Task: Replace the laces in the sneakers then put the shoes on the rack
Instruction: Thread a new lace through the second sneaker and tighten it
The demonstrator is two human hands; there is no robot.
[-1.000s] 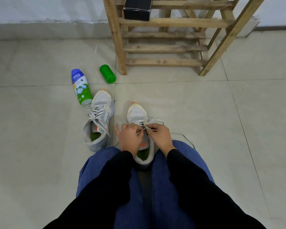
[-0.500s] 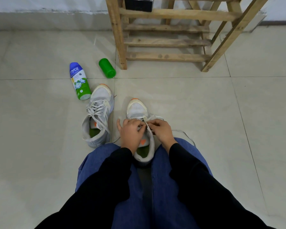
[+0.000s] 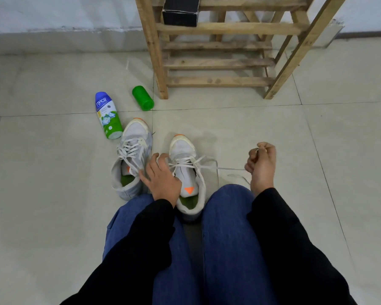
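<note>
Left hand [image 3: 163,180] rests, fingers spread; right hand [image 3: 261,164], held aside, pinches lace [image 3: 231,169].

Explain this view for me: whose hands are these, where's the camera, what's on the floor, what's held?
No machine here: a person works with bare hands, filmed by one camera on their head, looking down. The left hand rests on the sneaker between the knees; the right hand pinches its white lace, drawn out sideways. On the tiled floor lie a second sneaker, a blue-and-green bottle and a green cylinder. Behind stands the wooden rack with a black box.
</note>
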